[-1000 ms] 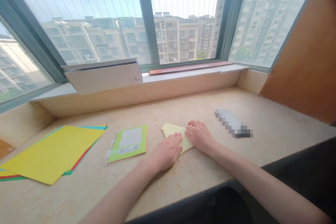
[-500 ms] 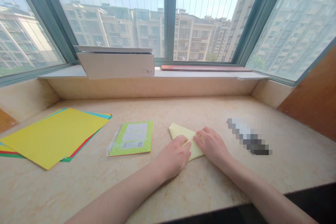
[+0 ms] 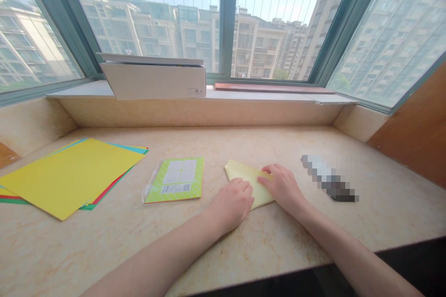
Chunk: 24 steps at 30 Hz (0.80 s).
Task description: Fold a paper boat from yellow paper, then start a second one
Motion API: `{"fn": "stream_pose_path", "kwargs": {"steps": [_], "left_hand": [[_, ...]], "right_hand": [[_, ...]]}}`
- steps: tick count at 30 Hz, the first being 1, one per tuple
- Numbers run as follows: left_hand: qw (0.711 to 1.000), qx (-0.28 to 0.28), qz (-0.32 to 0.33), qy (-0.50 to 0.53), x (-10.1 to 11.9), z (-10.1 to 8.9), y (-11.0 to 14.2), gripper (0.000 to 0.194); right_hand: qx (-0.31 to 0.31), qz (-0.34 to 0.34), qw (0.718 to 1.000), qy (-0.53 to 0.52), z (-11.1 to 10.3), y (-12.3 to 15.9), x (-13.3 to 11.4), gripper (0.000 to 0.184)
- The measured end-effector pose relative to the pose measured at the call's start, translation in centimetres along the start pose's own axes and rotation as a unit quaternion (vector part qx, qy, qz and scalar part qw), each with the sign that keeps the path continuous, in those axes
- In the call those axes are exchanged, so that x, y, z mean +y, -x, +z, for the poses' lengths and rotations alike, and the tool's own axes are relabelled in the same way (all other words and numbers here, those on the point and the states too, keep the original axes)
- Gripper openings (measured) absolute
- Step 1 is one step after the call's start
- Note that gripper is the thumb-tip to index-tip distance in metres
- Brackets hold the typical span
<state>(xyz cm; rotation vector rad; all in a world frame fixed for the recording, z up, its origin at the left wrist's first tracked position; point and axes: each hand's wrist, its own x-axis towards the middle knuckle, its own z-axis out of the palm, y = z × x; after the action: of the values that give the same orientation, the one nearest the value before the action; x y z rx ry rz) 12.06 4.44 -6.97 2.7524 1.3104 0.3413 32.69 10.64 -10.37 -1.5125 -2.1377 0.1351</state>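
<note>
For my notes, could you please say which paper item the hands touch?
The folded, pale yellow sheet; the green packet and coloured stack lie left, untouched.

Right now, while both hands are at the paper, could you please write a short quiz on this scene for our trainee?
1. True or false: the left hand and the right hand both touch the pale yellow paper.

2. What colour is the top sheet of the stack?
A) red
B) yellow
C) blue

3. Fill in the blank: the green packet lies between the stack and the ____ hand.

Key: 1. True. 2. B. 3. left.
</note>
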Motion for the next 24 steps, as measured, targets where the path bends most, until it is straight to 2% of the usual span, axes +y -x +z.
{"fn": "stream_pose_path", "kwargs": {"steps": [6,13,24], "left_hand": [[1.000,0.003,0.002,0.009,0.0,0.3,0.0,0.015],[1.000,0.005,0.006,-0.007,-0.1,0.0,0.0,0.017],[1.000,0.011,0.007,-0.003,-0.1,0.1,0.1,0.018]], "right_hand": [[0.007,0.003,1.000,-0.021,-0.7,-0.3,-0.6,0.020],[0.016,-0.020,0.999,0.036,-1.6,0.3,-1.6,0.025],[-0.006,-0.059,0.996,0.070,-1.5,0.7,-1.6,0.020]]}}
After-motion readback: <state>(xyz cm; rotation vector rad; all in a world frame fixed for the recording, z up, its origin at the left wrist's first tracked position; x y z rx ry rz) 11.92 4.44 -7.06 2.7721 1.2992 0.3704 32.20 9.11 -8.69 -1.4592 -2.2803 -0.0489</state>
